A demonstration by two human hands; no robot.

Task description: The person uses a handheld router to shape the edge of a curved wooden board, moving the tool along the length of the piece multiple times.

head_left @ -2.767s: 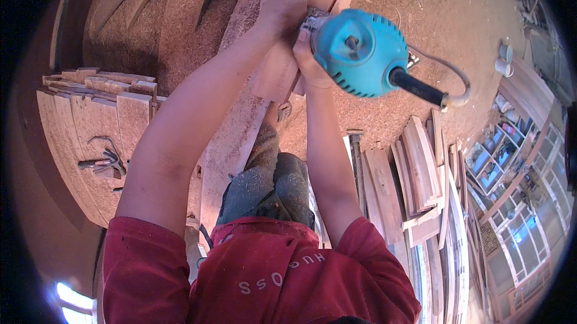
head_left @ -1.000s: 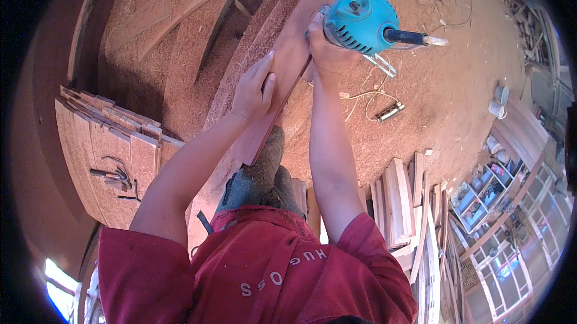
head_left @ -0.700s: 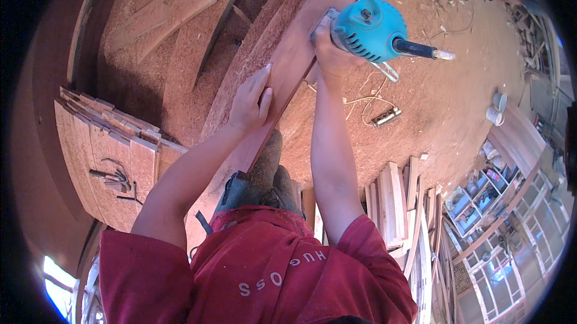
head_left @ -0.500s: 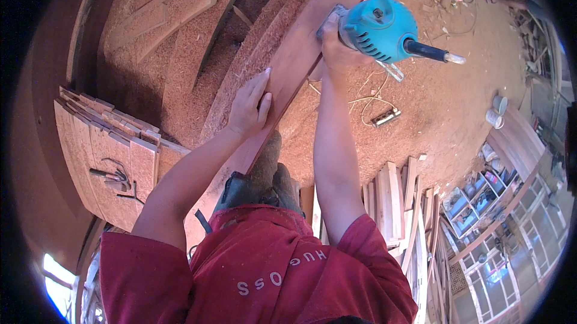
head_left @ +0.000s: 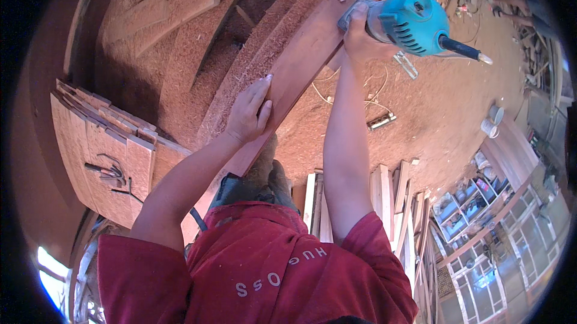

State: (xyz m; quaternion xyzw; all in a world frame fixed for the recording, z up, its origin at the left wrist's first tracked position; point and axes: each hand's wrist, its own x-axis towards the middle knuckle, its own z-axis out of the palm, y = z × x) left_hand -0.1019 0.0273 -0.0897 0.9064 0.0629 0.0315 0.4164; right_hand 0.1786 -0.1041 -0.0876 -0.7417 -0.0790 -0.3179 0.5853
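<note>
A long reddish wooden board (head_left: pixel 305 64) runs slantwise from near my body up to the top right. My left hand (head_left: pixel 247 112) lies on it with the fingers stretched out and the thumb apart, pressing near its left edge. Farther up the board, my right hand (head_left: pixel 362 46) is wrapped round a teal trim router (head_left: pixel 418 22). The router is tilted on its side, its base against the board and its black cord sleeve pointing right. Its bit is hidden from view.
Sawdust and curved wood offcuts (head_left: pixel 180 15) lie beyond the board on the left. A clamp-like black tool (head_left: pixel 107 172) rests on stacked planks. A power strip (head_left: pixel 381 121) with a cord lies on the floor; upright timber strips (head_left: pixel 384 195) and a divided tray (head_left: pixel 472 204) stand at right.
My right hand and the router have moved farther up and right along the board. My left hand stays at nearly the same spot on it.
</note>
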